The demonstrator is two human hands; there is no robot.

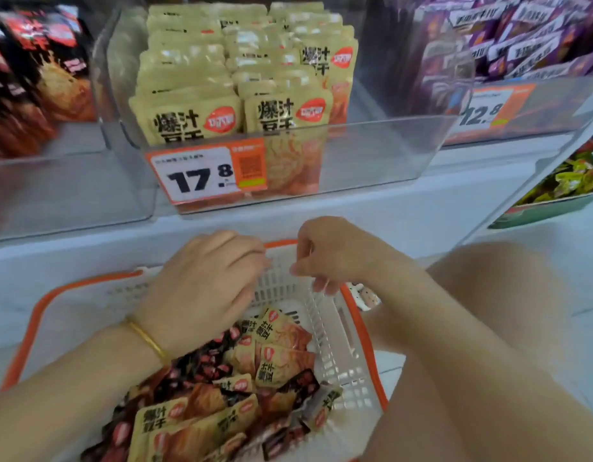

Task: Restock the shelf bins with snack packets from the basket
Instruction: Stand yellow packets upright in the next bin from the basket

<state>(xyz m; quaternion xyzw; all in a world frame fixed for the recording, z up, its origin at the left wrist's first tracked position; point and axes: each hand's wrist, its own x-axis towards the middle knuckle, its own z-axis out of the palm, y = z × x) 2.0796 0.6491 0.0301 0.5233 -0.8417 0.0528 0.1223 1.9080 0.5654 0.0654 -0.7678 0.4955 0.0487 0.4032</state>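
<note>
Shelf [355, 211] bkgd: 1 basket [328, 331], 2 hands [201, 288] [328, 255]

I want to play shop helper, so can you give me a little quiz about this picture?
1. True or false: the basket has an orange rim.
2. The price tag on the middle bin reads: A 17.8, B 12.8, C 9.9?
3. Which wrist wears the gold bangle?
Key: 1 true; 2 A; 3 the left.
</note>
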